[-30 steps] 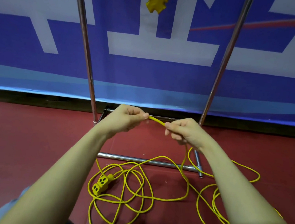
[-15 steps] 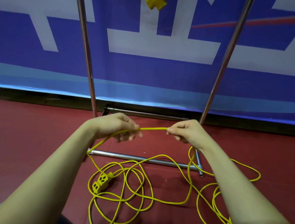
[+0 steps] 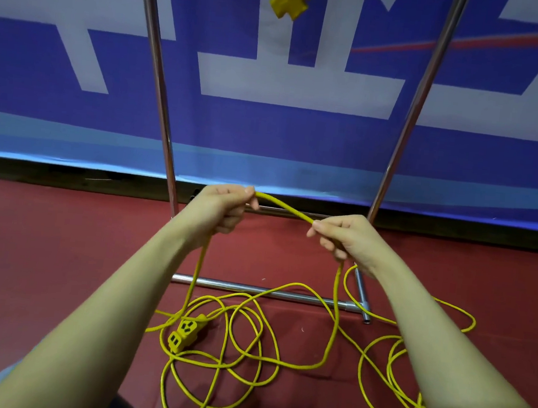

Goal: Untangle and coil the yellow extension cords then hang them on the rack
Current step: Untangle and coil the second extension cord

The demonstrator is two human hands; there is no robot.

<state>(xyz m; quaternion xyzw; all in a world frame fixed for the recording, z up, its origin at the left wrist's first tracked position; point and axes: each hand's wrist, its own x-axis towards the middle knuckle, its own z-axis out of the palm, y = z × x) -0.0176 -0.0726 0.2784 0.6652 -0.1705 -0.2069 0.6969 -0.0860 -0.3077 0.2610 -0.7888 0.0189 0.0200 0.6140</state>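
A yellow extension cord [image 3: 282, 207] arches between my two hands above the red floor. My left hand [image 3: 225, 208] grips it at the higher end, my right hand [image 3: 343, 236] pinches it lower to the right. From each hand a strand drops to a tangle of loops [image 3: 235, 347] on the floor, where the cord's yellow socket block [image 3: 185, 331] lies. The metal rack [image 3: 157, 73] stands just behind my hands. Another yellow cord's plug end [image 3: 288, 0] hangs from the rack's top, mostly cut off by the frame.
The rack's base bars [image 3: 253, 290] lie on the floor under the cord. More loops [image 3: 392, 377] spread to the right under my right forearm. A blue and white banner [image 3: 299, 135] closes off the back.
My hands have drawn apart, with a longer stretch of cord between them. The left hand has risen and now lifts a strand up from the floor pile.
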